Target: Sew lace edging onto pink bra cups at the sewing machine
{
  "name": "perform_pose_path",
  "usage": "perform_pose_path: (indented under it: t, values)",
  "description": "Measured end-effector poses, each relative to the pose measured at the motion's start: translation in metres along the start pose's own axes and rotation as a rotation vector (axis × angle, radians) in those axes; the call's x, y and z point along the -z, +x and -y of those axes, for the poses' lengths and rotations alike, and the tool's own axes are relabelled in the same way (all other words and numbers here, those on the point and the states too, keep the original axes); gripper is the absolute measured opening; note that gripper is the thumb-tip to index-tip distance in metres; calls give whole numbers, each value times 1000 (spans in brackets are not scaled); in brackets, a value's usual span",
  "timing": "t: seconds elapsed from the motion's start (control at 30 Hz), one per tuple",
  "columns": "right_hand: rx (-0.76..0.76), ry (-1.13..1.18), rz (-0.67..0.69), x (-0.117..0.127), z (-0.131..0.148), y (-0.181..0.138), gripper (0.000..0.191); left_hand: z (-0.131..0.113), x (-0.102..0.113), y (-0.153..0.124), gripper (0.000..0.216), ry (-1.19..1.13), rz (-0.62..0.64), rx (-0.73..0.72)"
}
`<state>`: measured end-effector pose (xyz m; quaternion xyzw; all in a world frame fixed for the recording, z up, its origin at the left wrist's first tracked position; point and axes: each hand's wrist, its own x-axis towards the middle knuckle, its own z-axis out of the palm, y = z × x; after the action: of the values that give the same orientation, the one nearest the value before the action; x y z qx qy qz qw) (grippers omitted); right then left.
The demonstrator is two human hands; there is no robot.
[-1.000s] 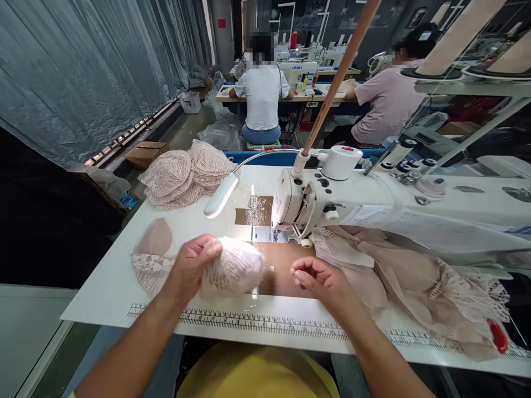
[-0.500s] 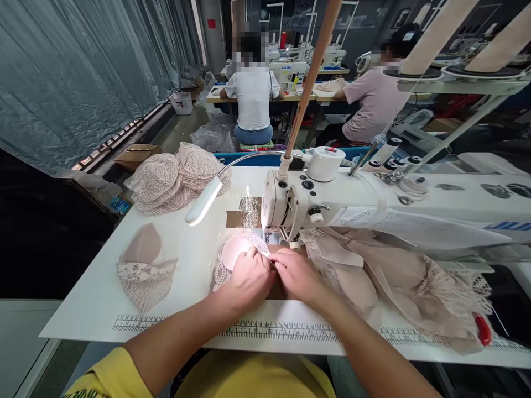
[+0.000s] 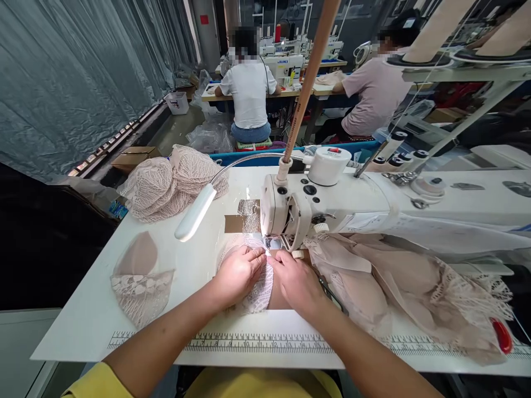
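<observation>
Under the lit needle area of a white sewing machine (image 3: 286,207) lies a pale pink lace bra cup piece (image 3: 261,290). My left hand (image 3: 240,273) presses on it from the left, fingers bunched at its edge close to the presser foot. My right hand (image 3: 296,279) pinches the same edge from the right, thumb and forefinger together beside the left fingertips. Part of the lace spreads toward me between the hands; the rest is covered by my left hand. A dark tool like scissors (image 3: 332,293) shows partly beside my right wrist.
Stacked lace cups (image 3: 166,182) sit at the back left, and a single lace cup piece (image 3: 143,279) lies at left. Beige lace garments (image 3: 398,276) heap up at right. A lamp (image 3: 196,213) hangs over the table; a printed ruler (image 3: 257,344) runs along its front. Two people sit ahead.
The lace piece has turned: its smooth pink cup is now covered, and lace extends toward me between my hands. Both hands have shifted slightly, still gripping near the needle.
</observation>
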<state>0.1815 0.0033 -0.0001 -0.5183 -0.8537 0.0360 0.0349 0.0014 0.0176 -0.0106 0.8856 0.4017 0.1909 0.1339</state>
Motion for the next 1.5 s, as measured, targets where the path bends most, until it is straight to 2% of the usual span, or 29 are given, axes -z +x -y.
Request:
perform_pose_path:
  t: [0.27, 0.5, 0.87, 1.13, 1.23, 1.33, 1.43, 1.5]
  values:
    - [-56, 3, -3, -4, 0, 9, 47, 27, 2, 13, 34, 80, 40, -101]
    - [-41, 5, -35, -7, -1, 7, 51, 30, 5, 15, 36, 143, 45, -112]
    - [-49, 14, -35, -9, -1, 6, 48, 30, 5, 17, 37, 142, 19, -15]
    - [-36, 18, -127, -15, -2, 5, 46, 27, 5, 10, 43, 238, 44, 67]
    - [-23, 5, -166, -16, -3, 5, 44, 18, 13, 6, 41, 308, 49, 186]
    - [14, 19, -216, -21, -7, 4, 42, 13, 31, -7, 36, 313, 63, 293]
    - [45, 30, -246, -28, -13, 4, 41, 22, 56, -37, 35, 252, 41, 348]
    - [50, 48, -247, -32, -17, 4, 41, 38, 76, -67, 38, 242, -70, 451]
